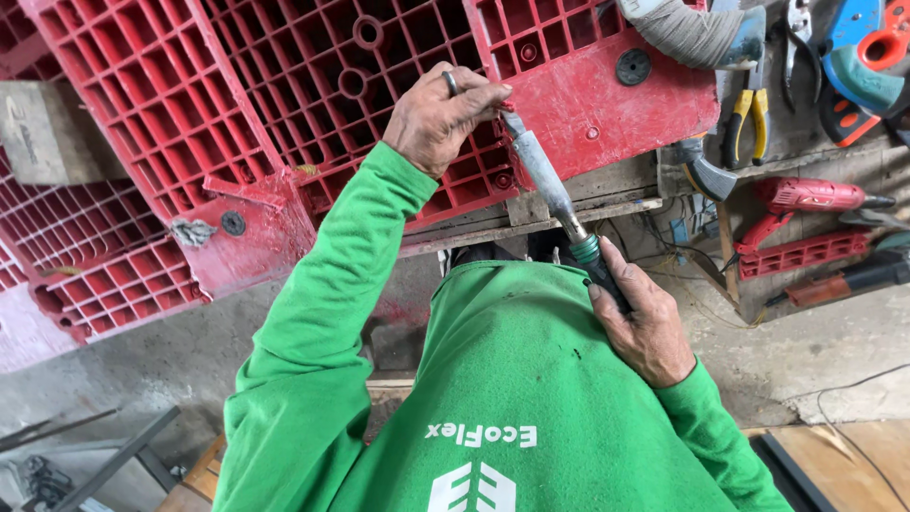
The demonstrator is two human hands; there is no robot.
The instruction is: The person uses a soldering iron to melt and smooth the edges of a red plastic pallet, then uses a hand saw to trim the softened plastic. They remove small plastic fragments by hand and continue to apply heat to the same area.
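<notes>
pressing tool tip (517, 121) at pallet edge (607, 100)

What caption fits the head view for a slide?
Right hand grips a metal-barrelled tool; left hand steadies its tip on a red plastic pallet.

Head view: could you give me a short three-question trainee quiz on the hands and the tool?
1. True or false: the right hand grips the tool's black handle.
2. What does the left hand pinch? A) the tool's metal shaft near its tip; B) yellow-handled pliers; C) a red drill.
3. What colour is the plastic pallet at the tool's tip?
Key: 1 true; 2 A; 3 red.
</notes>
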